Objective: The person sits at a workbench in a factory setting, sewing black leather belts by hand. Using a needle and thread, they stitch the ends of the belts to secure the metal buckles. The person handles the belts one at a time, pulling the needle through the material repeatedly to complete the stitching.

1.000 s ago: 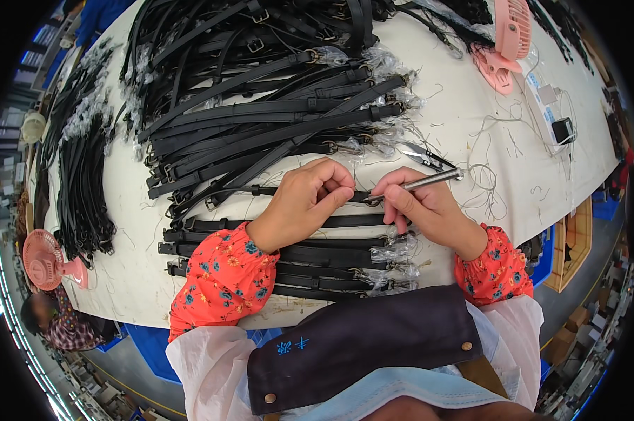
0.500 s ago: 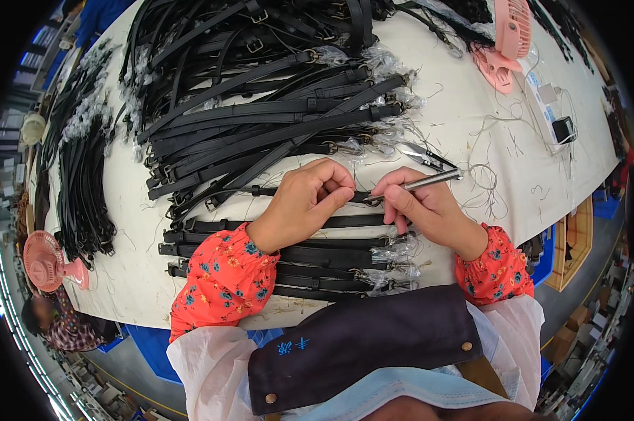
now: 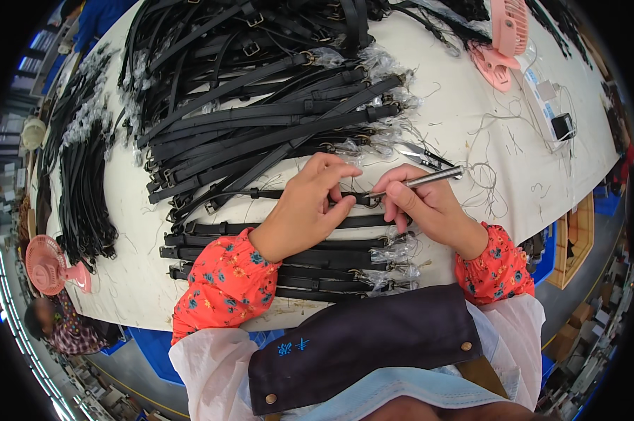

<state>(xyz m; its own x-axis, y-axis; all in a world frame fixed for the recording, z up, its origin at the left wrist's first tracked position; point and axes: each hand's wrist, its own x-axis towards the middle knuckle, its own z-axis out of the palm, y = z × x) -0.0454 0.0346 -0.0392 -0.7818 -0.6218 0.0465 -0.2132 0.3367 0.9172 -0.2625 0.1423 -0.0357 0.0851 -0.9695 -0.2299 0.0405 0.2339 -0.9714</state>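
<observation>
A narrow black strap (image 3: 261,193) with a metal buckle lies across the table under both hands. My left hand (image 3: 313,200) is over its right part, thumb and forefinger parted, with nothing visible between them; its other fingers are curled and partly hidden. My right hand (image 3: 422,200) grips a slim silver pen-like tool (image 3: 436,177). The tool slants up to the right, and its lower end is by the strap's right end, mostly covered by my fingers. Just beyond that hand lie small thread snips (image 3: 422,156) with dark handles.
Black straps (image 3: 239,140) are heaped beyond my hands, and a row of straps (image 3: 317,254) with clear plastic-wrapped ends lies nearer me. More hang at the left edge. Pink fans (image 3: 44,263) stand left and far right, beside a white power strip (image 3: 541,105). Loose threads litter the right side.
My left thumb and forefinger, pinched together before, have come apart, and that hand has turned slightly. The right hand and its tool have barely moved.
</observation>
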